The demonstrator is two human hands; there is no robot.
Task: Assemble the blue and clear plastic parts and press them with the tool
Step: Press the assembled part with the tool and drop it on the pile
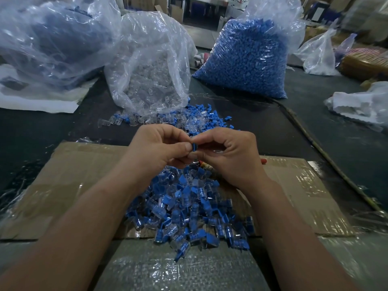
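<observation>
Item held: one blue part [195,147], small, pinched from both sides above the cardboard.
- Left hand [155,150]: thumb and forefinger closed on the part's left side, other fingers curled under.
- Right hand [228,156]: fingertips closed on the part's right side. Something clear glints inside its curled fingers, but what it is cannot be told.

Beneath the hands: one heap [189,208] of blue-and-clear pieces, far too many to count. It lies on the cardboard and spills over its near edge.

Cardboard [73,175]: one flattened sheet, brown with glossy tape patches. The tape glare hides any print.

Red tip [263,160]: one, showing just right of the right hand on the cardboard. The rest is hidden, so what it belongs to cannot be told.

Woven sheet [178,269]: one, grey, nearest the person, under the cardboard's front edge.

Beyond the hands: one loose scatter [189,116] of separate blue and clear pieces on the dark table [315,127], uncountable.

Bags at the back, three large:
- Clear-part bag [151,76], mouth open toward the scatter.
- Blue-part bag [247,59], packed full, to the right of it.
- Left bag [52,38], crumpled, with dark blue contents that are not distinct.

Right edge: white bag [357,103], one, crumpled, well apart from the hands.
</observation>
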